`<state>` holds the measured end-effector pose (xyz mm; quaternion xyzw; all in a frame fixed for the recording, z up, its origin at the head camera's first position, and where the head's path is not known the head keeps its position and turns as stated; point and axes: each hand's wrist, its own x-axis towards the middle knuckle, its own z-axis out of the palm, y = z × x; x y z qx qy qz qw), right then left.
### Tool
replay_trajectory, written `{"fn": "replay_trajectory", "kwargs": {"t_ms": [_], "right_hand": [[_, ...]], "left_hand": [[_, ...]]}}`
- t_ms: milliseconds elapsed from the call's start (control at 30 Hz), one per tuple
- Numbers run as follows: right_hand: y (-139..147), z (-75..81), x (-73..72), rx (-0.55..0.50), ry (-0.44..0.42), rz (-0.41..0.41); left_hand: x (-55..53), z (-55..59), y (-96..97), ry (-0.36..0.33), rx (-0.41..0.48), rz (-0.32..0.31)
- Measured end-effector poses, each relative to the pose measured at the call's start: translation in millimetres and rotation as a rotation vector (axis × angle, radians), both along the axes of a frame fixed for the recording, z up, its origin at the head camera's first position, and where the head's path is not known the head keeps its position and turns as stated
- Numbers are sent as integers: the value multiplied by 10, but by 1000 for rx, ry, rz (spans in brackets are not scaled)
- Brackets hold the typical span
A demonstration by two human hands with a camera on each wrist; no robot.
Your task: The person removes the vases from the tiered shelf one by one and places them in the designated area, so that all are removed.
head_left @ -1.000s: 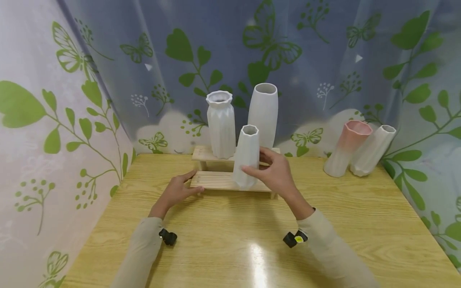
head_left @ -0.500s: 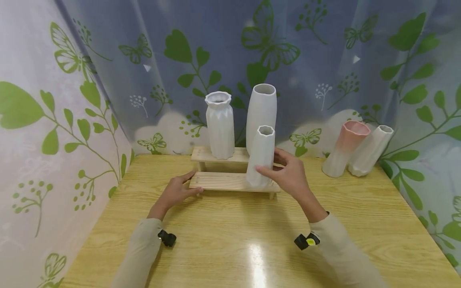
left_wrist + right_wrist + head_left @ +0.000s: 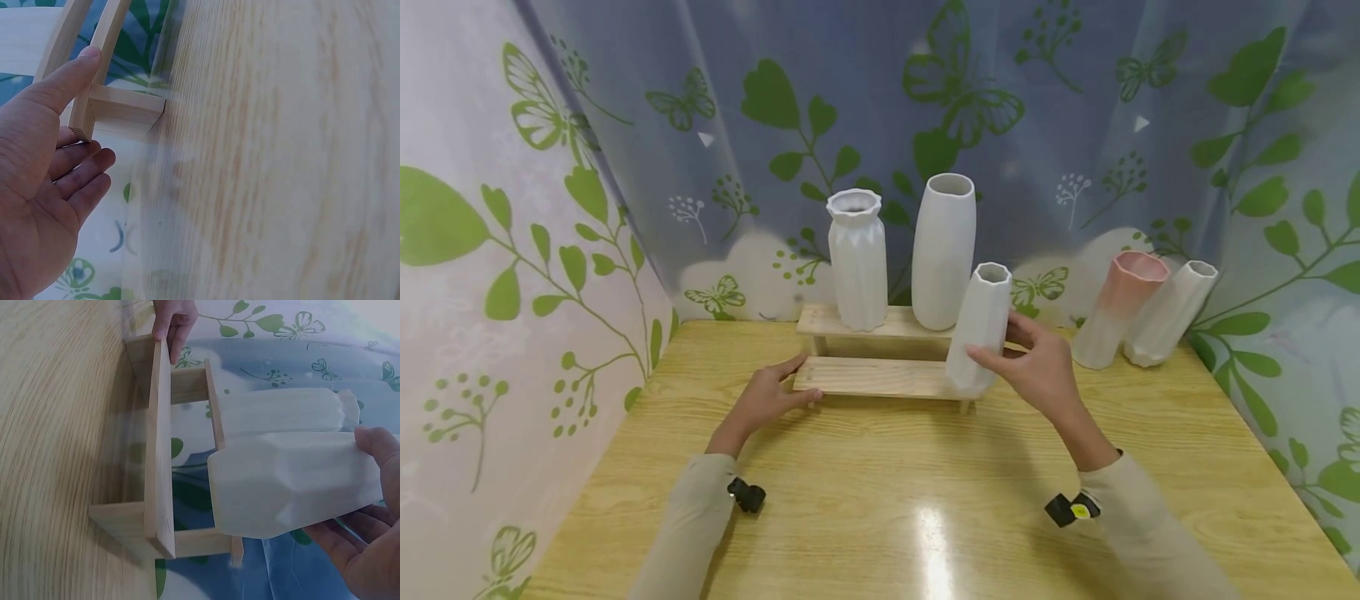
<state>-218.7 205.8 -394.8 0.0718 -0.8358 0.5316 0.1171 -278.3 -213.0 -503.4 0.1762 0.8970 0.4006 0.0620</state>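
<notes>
In the head view my right hand (image 3: 1037, 367) grips a white faceted vase (image 3: 981, 329) by its lower half, thumb in front and fingers behind. The vase tilts slightly over the right end of a two-step wooden stand (image 3: 872, 379). A gap shows between its base and the lower board in the right wrist view, where the faceted vase (image 3: 281, 481) lies sideways across the picture. My left hand (image 3: 767, 400) pinches the left end of the lower board. Up close, the left hand (image 3: 44, 150) has its thumb on one face and fingertips under the other.
On the upper step stand a white vase with a scalloped rim (image 3: 859, 267) and a taller smooth white vase (image 3: 945, 250). Beyond my right hand, a pink-and-white vase (image 3: 1120, 308) and a white ribbed vase (image 3: 1172, 312) lean on the wooden table (image 3: 865, 500). A patterned curtain (image 3: 880, 100) hangs behind.
My right hand has carried the faceted vase rightward, from the middle of the lower board to its right end, uncovering the tall vase behind. The left hand stays on the stand.
</notes>
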Motion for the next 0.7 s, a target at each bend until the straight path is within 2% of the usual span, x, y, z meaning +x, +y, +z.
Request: {"fn": "replay_trajectory", "kwargs": {"t_ms": [333, 700], "right_hand": [[217, -56, 30, 12, 39, -49], [422, -66, 20, 19, 24, -111]], "left_hand": [[-10, -11, 4, -26, 7, 12], [-1, -5, 5, -24, 12, 7]]}}
